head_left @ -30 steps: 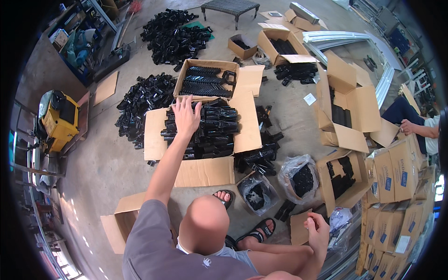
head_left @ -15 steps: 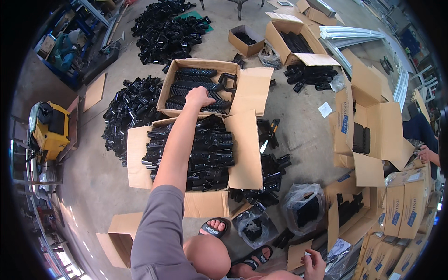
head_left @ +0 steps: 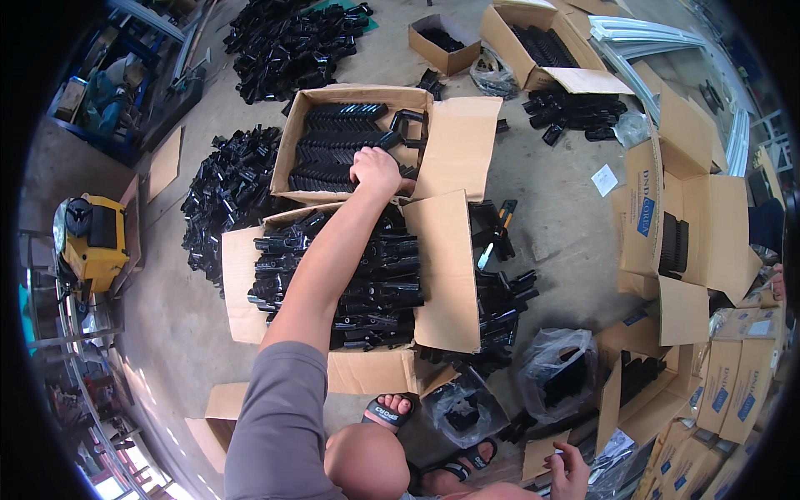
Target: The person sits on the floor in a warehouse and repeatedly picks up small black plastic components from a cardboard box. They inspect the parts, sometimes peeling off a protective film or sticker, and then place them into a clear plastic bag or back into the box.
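My left hand (head_left: 375, 171) reaches far forward into the far open cardboard box (head_left: 304, 112). Its fingers curl down on a black plastic part (head_left: 392, 137) beside neat rows of the same parts (head_left: 337, 137). My left forearm crosses over the near open box (head_left: 442, 275), which is heaped with loose black parts (head_left: 379, 287). My right hand (head_left: 571, 471) stays low at the bottom right with its fingers apart. It holds nothing and sits next to a clear plastic bag (head_left: 612, 454) and a cardboard flap (head_left: 542, 454).
Piles of black parts (head_left: 229, 192) lie on the concrete floor to the left and at the back (head_left: 287, 42). Several open boxes (head_left: 692, 200) and stacked cartons (head_left: 733, 383) stand at the right. A yellow machine (head_left: 96, 242) is at the far left. Bags of parts (head_left: 562, 379) lie near my sandalled feet (head_left: 387, 410).
My left hand has moved from the heap in the near box forward into the far box. My head has leaned forward with it, and my right hand has stayed low at the bottom right.
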Motion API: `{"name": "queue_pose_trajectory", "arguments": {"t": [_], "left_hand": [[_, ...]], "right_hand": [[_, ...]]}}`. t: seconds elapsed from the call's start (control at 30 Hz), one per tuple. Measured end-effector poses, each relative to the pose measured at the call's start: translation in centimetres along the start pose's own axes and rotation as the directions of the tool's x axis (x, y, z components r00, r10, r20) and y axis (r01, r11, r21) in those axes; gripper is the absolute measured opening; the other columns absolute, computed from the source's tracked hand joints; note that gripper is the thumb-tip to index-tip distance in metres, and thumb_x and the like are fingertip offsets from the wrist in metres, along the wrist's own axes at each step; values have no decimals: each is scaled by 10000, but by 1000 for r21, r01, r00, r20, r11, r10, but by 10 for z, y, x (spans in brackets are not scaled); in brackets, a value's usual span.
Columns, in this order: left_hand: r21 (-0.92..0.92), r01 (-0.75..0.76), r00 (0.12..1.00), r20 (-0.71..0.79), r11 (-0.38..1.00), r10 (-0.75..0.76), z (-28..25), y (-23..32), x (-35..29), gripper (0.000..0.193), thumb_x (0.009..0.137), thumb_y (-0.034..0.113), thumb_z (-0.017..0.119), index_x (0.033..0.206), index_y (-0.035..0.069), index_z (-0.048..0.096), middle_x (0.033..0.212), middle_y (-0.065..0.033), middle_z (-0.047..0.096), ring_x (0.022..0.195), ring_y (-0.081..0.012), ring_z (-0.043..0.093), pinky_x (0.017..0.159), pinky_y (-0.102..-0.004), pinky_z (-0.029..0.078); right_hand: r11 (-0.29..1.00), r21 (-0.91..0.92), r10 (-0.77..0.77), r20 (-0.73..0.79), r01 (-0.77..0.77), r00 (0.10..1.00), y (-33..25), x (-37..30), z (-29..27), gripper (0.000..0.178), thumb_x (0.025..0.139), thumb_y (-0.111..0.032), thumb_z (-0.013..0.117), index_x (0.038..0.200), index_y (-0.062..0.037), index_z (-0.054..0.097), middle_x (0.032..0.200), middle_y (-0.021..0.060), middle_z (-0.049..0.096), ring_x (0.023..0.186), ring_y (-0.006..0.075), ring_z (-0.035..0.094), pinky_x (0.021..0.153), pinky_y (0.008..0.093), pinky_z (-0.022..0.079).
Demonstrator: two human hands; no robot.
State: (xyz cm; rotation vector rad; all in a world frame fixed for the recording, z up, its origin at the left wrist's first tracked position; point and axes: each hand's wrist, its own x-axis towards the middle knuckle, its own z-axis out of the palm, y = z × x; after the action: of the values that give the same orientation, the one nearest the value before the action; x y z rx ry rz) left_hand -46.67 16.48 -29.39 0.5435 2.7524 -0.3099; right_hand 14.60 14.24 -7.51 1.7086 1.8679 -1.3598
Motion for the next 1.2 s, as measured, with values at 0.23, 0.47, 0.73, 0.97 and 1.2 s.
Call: {"name": "queue_pose_trajectory", "arguments": {"t": [0.23,0.47,0.73,0.97,1.2], "left_hand": [[-99,-242,964,-137,965,227,15,-32,14,1090,547,710,852,1228,-75,525,1207,-235,605,1141,-359,613,959,-414,538],[-89,-267,955,-154,959,252,5,-33,9,1045,568,748,813,1203,-49,579,1171,-223,643,1126,-364,621,956,-442,533],[-88,-206,965,-182,975,188,12,-24,7,1028,565,704,836,1208,-56,582,1244,-207,600,1202,-346,571,975,-442,524],[-90,-240,965,-134,967,227,6,-29,11,1108,540,701,830,1273,-82,552,1281,-210,579,1231,-351,553,1025,-427,500],[-123,-244,967,-111,962,231,7,-34,17,1061,541,691,847,1245,-54,575,1238,-198,607,1184,-344,594,990,-425,522]], "right_hand": [[1000,2,28,0,-28,1000,-7,0,1,315,1016,-174,576,1309,-59,601,1036,109,688,918,168,662,742,299,543],[995,66,79,-12,-78,997,2,-5,2,320,1018,-167,572,1316,-51,596,1046,117,686,928,172,663,764,300,547],[995,62,79,-2,-79,997,-3,-5,2,321,1020,-158,569,1324,-61,594,1055,115,681,931,172,666,765,295,554],[992,66,111,7,-111,994,-9,-6,1,330,1022,-143,563,1340,-59,580,1060,108,668,944,168,651,779,290,545],[988,93,127,17,-128,992,-7,0,0,326,1025,-135,561,1334,-32,575,1056,104,661,945,164,637,841,283,513]]}}
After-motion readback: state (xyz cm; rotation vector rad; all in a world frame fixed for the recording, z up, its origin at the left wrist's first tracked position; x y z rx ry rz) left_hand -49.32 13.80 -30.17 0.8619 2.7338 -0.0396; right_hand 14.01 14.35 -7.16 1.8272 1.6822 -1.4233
